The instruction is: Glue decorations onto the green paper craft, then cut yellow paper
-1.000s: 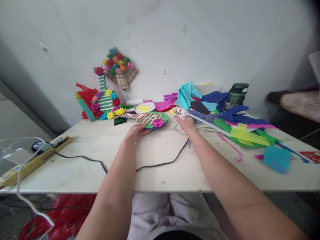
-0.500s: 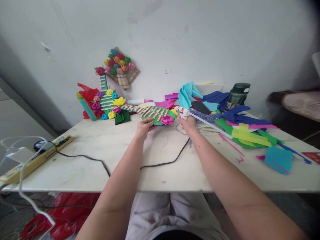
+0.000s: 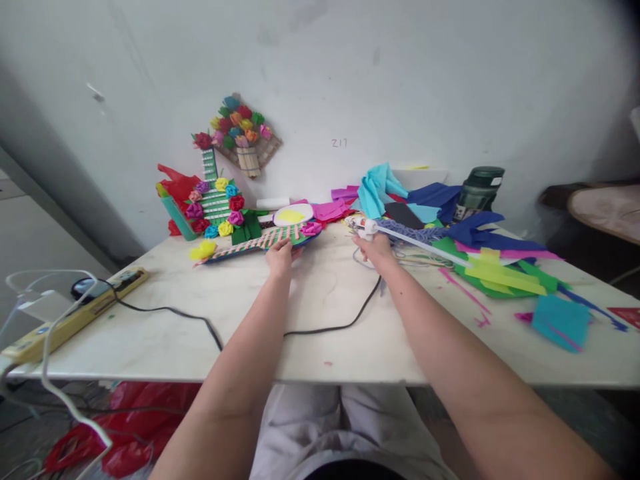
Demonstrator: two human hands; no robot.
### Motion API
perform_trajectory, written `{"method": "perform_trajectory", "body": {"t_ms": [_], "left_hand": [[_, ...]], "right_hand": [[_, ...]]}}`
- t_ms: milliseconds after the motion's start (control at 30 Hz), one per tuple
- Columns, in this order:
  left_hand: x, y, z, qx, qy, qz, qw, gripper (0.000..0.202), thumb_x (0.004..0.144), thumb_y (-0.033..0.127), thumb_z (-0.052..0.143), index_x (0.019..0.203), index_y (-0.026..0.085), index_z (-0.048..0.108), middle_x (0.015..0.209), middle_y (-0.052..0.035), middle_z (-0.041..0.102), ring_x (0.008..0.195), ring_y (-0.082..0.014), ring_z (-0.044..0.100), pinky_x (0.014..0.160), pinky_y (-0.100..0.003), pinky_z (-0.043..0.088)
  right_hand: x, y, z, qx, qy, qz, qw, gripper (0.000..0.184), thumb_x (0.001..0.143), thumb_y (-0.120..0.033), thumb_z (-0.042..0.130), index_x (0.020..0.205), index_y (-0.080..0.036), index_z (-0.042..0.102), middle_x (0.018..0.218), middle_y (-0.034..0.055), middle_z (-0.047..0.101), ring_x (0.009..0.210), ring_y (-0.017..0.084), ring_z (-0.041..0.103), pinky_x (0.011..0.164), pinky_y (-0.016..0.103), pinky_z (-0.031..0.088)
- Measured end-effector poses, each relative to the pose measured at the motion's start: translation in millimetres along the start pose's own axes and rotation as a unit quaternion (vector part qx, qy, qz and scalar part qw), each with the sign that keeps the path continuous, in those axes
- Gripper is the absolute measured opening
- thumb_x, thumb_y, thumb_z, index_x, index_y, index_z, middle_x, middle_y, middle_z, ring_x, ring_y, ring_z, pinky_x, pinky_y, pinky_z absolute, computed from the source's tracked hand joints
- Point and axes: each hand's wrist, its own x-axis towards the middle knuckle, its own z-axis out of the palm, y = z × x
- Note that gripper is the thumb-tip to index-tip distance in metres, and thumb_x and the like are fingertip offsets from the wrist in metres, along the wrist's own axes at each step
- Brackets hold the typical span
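Observation:
My left hand (image 3: 281,256) grips the near edge of a green paper guitar (image 3: 265,239), thumb on top. Pale sticks cross the guitar's face, with a pink paper flower (image 3: 311,229) at its right end and a yellow paper flower (image 3: 203,251) at the tip of its neck. The guitar is tilted over the table, neck toward the left. My right hand (image 3: 374,248) is closed around a white glue gun (image 3: 367,229), whose nozzle end points left and away. A long white glue stick (image 3: 425,245) sticks out of its back toward the right.
Another flowered paper guitar (image 3: 216,203) leans on the wall beside a teal tube (image 3: 179,217). Coloured crepe paper (image 3: 377,190), blue-grey yarn (image 3: 415,230) and a dark green bottle (image 3: 479,193) lie at the back right. A black cord (image 3: 325,329) crosses the table; a power strip (image 3: 80,313) is left.
My left hand has lowered and tilted the guitar, and its neck has swung left and toward me. A white oval with yellow on it now shows behind. My right hand has barely moved.

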Motion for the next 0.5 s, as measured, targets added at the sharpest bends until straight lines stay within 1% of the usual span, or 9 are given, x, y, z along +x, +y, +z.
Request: {"method": "perform_trajectory", "body": {"t_ms": [67,133,200,267,367,500], "left_hand": [[1,2,-2.7,0.026,-0.002,-0.009,1.000,0.020,0.070,0.010,0.059,0.090,0.011,0.060,0.052,0.0001,0.057,0.057,-0.0173,0.064,0.064,-0.032,0.055],[0,5,-4.9,0.052,-0.021,-0.021,0.998,0.025,0.070,0.014,0.062,0.094,0.011,0.059,0.053,-0.0013,0.058,0.055,-0.0189,0.065,0.060,-0.033,0.055],[-2,8,-7.0,0.073,-0.056,-0.037,0.995,0.034,0.068,0.017,0.065,0.100,0.011,0.058,0.056,-0.0029,0.061,0.053,-0.0194,0.064,0.057,-0.033,0.054],[-4,10,-9.0,0.085,-0.095,-0.054,0.990,0.042,0.064,0.016,0.069,0.104,0.012,0.056,0.061,-0.0042,0.063,0.053,-0.0191,0.064,0.055,-0.032,0.053],[-5,10,-11.0,0.067,-0.132,-0.063,0.987,0.051,0.060,0.011,0.072,0.107,0.012,0.053,0.067,-0.0051,0.065,0.056,-0.0185,0.065,0.058,-0.030,0.053],[-2,4,-10.4,0.007,-0.138,-0.077,0.987,0.053,0.059,0.003,0.070,0.107,0.012,0.051,0.068,-0.0047,0.065,0.065,-0.0188,0.067,0.068,-0.031,0.054]], "right_hand": [[-2,-3,0,0.011,-0.027,0.027,0.999,0.014,0.068,-0.028,0.060,0.067,-0.015,0.055,0.044,-0.0042,0.047,0.033,0.007,0.039,0.030,0.019,0.034],[-5,-6,0,0.027,-0.071,0.044,0.996,0.014,0.069,-0.025,0.060,0.063,-0.014,0.054,0.044,-0.0029,0.051,0.030,0.007,0.039,0.029,0.019,0.034],[-8,-10,-1,0.046,-0.107,0.056,0.992,0.015,0.069,-0.024,0.061,0.061,-0.014,0.054,0.045,-0.0020,0.054,0.029,0.006,0.039,0.029,0.018,0.033],[-11,-14,-1,0.063,-0.129,0.059,0.988,0.015,0.069,-0.024,0.062,0.062,-0.013,0.054,0.046,-0.0015,0.056,0.028,0.005,0.038,0.028,0.017,0.032],[-15,-19,-2,0.076,-0.160,0.056,0.983,0.016,0.068,-0.025,0.063,0.063,-0.013,0.053,0.046,-0.0008,0.057,0.026,0.004,0.037,0.028,0.017,0.031],[-17,-19,-3,0.074,-0.205,0.048,0.975,0.020,0.066,-0.029,0.066,0.065,-0.014,0.053,0.044,-0.0015,0.057,0.026,0.005,0.037,0.029,0.018,0.033]]}}
